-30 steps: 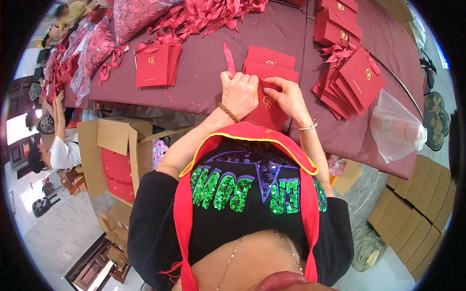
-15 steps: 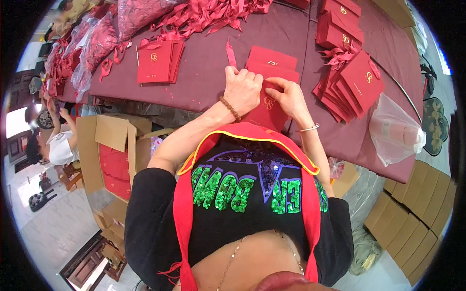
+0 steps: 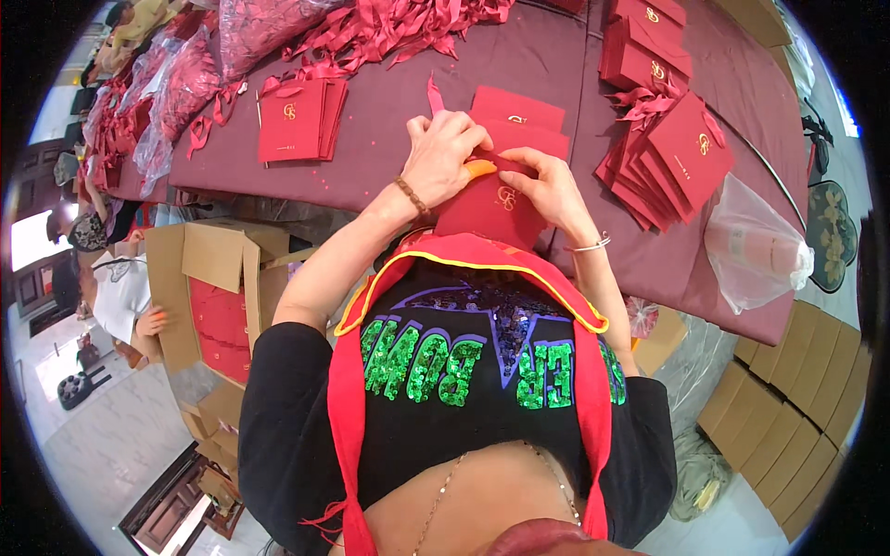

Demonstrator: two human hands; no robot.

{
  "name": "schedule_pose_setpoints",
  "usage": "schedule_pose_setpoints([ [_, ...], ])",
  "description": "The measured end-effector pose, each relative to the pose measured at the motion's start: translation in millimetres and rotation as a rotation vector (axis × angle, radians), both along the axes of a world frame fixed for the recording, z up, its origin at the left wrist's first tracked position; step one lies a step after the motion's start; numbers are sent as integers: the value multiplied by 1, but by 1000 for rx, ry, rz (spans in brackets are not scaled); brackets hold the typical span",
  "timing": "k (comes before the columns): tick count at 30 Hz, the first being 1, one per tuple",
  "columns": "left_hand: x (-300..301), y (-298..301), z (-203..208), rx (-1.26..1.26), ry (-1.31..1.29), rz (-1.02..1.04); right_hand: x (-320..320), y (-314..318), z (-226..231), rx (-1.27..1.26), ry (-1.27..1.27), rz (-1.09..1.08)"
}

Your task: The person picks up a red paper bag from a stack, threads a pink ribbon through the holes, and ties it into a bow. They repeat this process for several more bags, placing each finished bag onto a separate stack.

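A red paper gift bag (image 3: pixel 489 215) with gold print lies flat in front of me at the table's near edge. My left hand (image 3: pixel 440 156) is closed at its upper left, fingers bent over the top edge; the thumb, in an orange cover, presses beside them. At the upper right, my right hand (image 3: pixel 549 188) pinches the same edge, its thumb pointing toward the left one. Whatever lies between the fingertips is mostly hidden. A red ribbon end (image 3: pixel 434 94) sticks out beyond my left knuckles. More red bags (image 3: pixel 521 104) lie just past my hands.
Ribboned bags (image 3: pixel 672 162) are fanned out on the right, near a clear plastic bag (image 3: pixel 756 246). A small bag stack (image 3: pixel 298 120) lies left. Loose ribbons (image 3: pixel 399 37) are heaped at the back. An open carton (image 3: pixel 190 287) stands left, near another person (image 3: pixel 116 287).
My left hand has shifted slightly left and turned, bringing the orange-covered thumb into sight. The right hand stays nearly in place. The person at left has come nearer the carton.
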State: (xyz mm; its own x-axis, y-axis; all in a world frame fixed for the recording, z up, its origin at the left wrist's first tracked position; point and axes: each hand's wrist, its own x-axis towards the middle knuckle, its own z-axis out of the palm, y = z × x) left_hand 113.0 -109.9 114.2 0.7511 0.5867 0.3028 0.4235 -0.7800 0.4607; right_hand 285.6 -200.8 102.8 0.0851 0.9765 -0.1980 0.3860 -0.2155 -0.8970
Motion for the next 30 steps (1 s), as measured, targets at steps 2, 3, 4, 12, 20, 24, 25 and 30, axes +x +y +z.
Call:
schedule_pose_setpoints([
  [2, 0, 4, -1, -40, 28, -15, -1, 0, 1, -7, 22, 15],
  [3, 1, 5, -5, -97, 53, -47, -2, 0, 2, -1, -34, 23],
  [4, 2, 8, -7, -153, 79, -81, -1, 0, 2, 7, -90, 29],
  [12, 12, 46, 23, -425, 469, -268, -10, -3, 7, 325, -348, 106],
  [20, 33, 77, 6, -1185, 565, -501, -19, -9, 17, 376, -453, 118],
  [24, 35, 81, 2, -1270, 605, -634, -19, -11, 19, 408, -466, 125],
  [25, 33, 79, -3, -1270, 606, -635, -19, -11, 18, 421, -465, 114],
  [30, 22, 65, -24, -1300, 160, -510, -17, -9, 13, 385, -442, 70],
])
